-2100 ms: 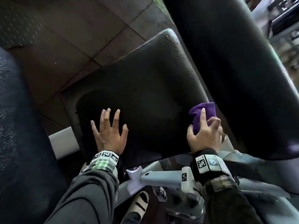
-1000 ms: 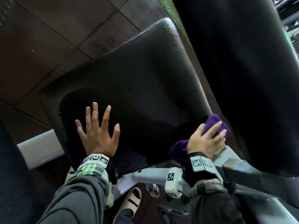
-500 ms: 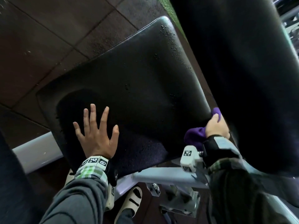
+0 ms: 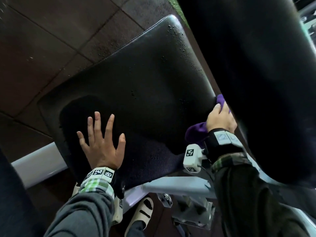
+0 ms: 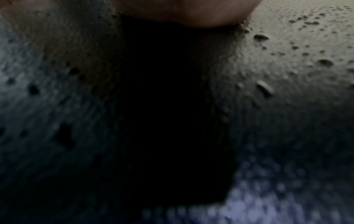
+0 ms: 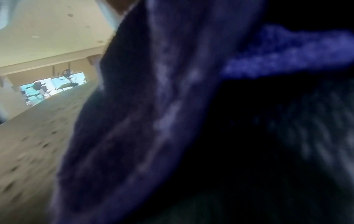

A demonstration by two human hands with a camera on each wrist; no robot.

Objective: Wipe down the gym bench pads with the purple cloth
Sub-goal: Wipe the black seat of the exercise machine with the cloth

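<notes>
The black seat pad (image 4: 136, 93) fills the middle of the head view, with water droplets along its far right edge. My left hand (image 4: 100, 139) lies flat on its near left part, fingers spread. The left wrist view is dark, showing only the pad's wet grain (image 5: 287, 60). My right hand (image 4: 220, 118) grips the purple cloth (image 4: 196, 132) at the pad's right edge, in the gap beside the black back pad (image 4: 256, 74). Its fingers are partly hidden under that pad. The cloth (image 6: 143, 121) covers most of the right wrist view.
A white metal frame (image 4: 174, 185) runs under the seat pad, with a white bar (image 4: 39, 163) at the left. My sandalled foot (image 4: 142, 214) stands on the dark brown tiled floor (image 4: 51, 40). Another dark pad (image 4: 10, 202) lies at the left edge.
My right hand has carried the cloth from the seat pad's top over its right edge and deeper into the gap beside the back pad. The left hand has stayed flat on the pad.
</notes>
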